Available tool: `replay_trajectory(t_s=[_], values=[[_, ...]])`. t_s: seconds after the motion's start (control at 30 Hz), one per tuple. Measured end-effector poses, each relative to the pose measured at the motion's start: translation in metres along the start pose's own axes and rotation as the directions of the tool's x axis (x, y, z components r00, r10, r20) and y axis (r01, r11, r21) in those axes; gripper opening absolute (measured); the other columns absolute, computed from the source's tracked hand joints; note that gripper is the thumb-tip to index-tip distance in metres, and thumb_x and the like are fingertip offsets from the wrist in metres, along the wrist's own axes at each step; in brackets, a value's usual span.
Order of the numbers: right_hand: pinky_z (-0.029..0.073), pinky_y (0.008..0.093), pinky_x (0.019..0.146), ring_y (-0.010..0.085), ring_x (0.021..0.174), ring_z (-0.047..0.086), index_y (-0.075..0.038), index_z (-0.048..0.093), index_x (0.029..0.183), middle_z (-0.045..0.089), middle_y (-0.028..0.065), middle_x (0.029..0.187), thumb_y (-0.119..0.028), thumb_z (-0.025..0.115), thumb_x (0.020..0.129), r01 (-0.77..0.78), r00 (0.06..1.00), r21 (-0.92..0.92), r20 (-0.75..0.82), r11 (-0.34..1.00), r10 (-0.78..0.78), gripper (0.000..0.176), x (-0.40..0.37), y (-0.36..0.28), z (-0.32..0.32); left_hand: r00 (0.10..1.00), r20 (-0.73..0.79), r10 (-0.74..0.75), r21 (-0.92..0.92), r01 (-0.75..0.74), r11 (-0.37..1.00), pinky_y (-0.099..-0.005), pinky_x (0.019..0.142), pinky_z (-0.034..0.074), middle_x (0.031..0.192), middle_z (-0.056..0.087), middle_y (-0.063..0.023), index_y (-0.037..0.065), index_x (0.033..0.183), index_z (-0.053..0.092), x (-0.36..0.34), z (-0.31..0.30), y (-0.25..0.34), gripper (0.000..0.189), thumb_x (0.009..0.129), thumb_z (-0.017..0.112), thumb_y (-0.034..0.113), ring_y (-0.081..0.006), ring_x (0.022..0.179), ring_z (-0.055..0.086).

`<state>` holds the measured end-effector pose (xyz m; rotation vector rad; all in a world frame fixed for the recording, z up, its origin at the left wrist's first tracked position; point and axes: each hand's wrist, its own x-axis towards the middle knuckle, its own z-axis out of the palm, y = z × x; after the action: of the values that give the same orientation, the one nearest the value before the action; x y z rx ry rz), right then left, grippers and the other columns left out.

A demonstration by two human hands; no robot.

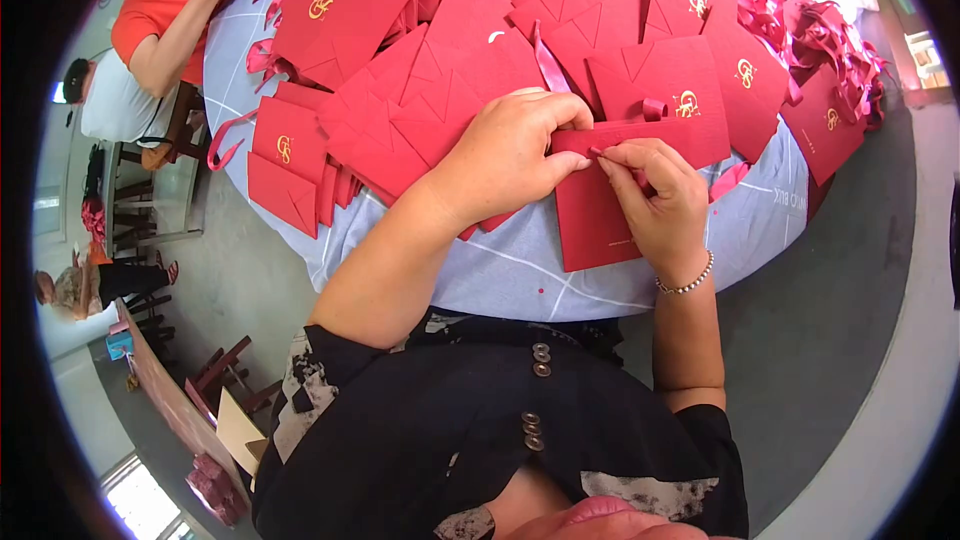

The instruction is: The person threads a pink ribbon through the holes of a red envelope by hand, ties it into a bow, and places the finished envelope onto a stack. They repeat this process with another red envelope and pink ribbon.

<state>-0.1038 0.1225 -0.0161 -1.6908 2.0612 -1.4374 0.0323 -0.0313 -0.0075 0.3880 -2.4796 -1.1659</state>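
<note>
A flat red paper bag [598, 218] lies on the round table's cloth [510, 275] right in front of me. My left hand [510, 155] presses its top edge down, fingers curled over the fold. My right hand [655, 198], with a bead bracelet at the wrist, pinches a thin red ribbon [640, 180] at the bag's upper edge. Both hands meet at the same edge, almost touching.
Several red bags with gold logos [660, 80] cover the table in overlapping piles. Loose red ribbons [800, 20] are heaped at the far right. A person in an orange shirt [165, 10] sits at the far left edge. Wooden benches [215, 370] stand on the floor left.
</note>
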Motion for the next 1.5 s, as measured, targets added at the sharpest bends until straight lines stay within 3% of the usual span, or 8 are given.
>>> replay_trajectory(t_s=[0.4,0.7,1.03,1.17,1.27,1.37,1.43,1.5], values=[[0.053,0.0380,0.067,0.0322,0.077,0.067,-0.001,0.065,0.089,0.067,0.0133,0.084,-0.001,0.071,0.085,-0.038,0.998,-0.045,-0.046,0.998,0.036,0.007,0.001,0.000,0.012,0.995,-0.044,0.088,0.048,-0.086,0.995,-0.0325,0.068,0.050,0.089,0.065,-0.0093,0.002,0.101,0.066,-0.001,0.005,0.000,0.030,0.075,0.080,0.005,-0.0214,0.074,0.059],[0.054,0.0419,0.066,0.0344,0.076,0.066,-0.002,0.065,0.087,0.066,0.0139,0.082,-0.004,0.069,0.085,-0.001,0.997,-0.143,-0.074,0.990,-0.010,0.004,0.002,-0.003,0.018,1.000,-0.008,0.002,0.009,-0.002,1.000,-0.0305,0.067,0.050,0.089,0.065,-0.0087,0.001,0.101,0.066,-0.002,0.008,0.002,0.028,0.076,0.079,0.004,-0.0187,0.074,0.060],[0.055,0.0377,0.066,0.0298,0.077,0.069,-0.001,0.070,0.085,0.071,0.0117,0.091,-0.003,0.072,0.082,0.031,0.999,-0.063,-0.039,0.998,-0.034,0.004,0.005,-0.018,0.003,0.995,-0.088,0.047,0.010,-0.046,0.999,-0.0304,0.066,0.050,0.085,0.064,-0.0088,0.002,0.100,0.066,-0.003,0.004,0.009,0.026,0.076,0.075,0.000,-0.0195,0.074,0.061],[0.054,0.0357,0.075,0.0284,0.084,0.065,-0.003,0.070,0.087,0.070,0.0088,0.089,-0.004,0.076,0.077,0.177,0.983,-0.223,-0.011,0.959,-0.184,0.011,0.014,-0.007,-0.001,0.973,-0.146,0.177,0.066,-0.169,0.983,-0.0345,0.067,0.051,0.084,0.065,-0.0104,0.003,0.096,0.066,-0.002,0.008,0.007,0.024,0.075,0.077,0.001,-0.0249,0.075,0.062],[0.052,0.0373,0.077,0.0293,0.086,0.064,-0.004,0.069,0.091,0.069,0.0093,0.088,-0.004,0.078,0.074,0.188,0.982,-0.183,0.042,0.965,-0.183,0.018,0.027,-0.016,-0.016,0.940,-0.171,0.294,0.103,-0.280,0.954,-0.0381,0.072,0.051,0.086,0.066,-0.0122,0.004,0.096,0.066,-0.001,0.007,0.005,0.024,0.075,0.077,0.001,-0.0299,0.078,0.062],[0.050,0.0384,0.079,0.0282,0.084,0.064,-0.003,0.068,0.095,0.069,0.0096,0.086,-0.007,0.081,0.076,0.057,0.996,-0.091,0.071,0.994,-0.050,0.023,0.043,-0.025,-0.037,0.895,-0.174,0.410,0.162,-0.384,0.909,-0.0408,0.075,0.052,0.088,0.066,-0.0128,0.002,0.097,0.064,-0.002,0.007,0.013,0.026,0.074,0.076,0.001,-0.0337,0.080,0.062],[0.052,0.0359,0.075,0.0274,0.076,0.066,0.000,0.068,0.095,0.070,0.0112,0.083,-0.005,0.078,0.078,0.003,0.979,-0.014,0.206,1.000,0.000,0.020,0.054,-0.028,-0.047,0.890,-0.163,0.426,0.210,-0.391,0.896,-0.0410,0.074,0.052,0.088,0.066,-0.0129,0.002,0.098,0.064,-0.004,0.008,0.013,0.027,0.074,0.076,0.001,-0.0337,0.079,0.062],[0.054,0.0336,0.069,0.0262,0.069,0.068,0.003,0.068,0.094,0.071,0.0142,0.080,-0.004,0.075,0.080,-0.325,0.841,0.114,0.488,0.939,0.232,0.017,0.067,-0.032,-0.053,0.881,-0.148,0.449,0.260,-0.403,0.877,-0.0412,0.074,0.052,0.088,0.065,-0.0130,0.002,0.099,0.064,-0.005,0.011,0.011,0.028,0.074,0.076,0.001,-0.0338,0.079,0.062]])
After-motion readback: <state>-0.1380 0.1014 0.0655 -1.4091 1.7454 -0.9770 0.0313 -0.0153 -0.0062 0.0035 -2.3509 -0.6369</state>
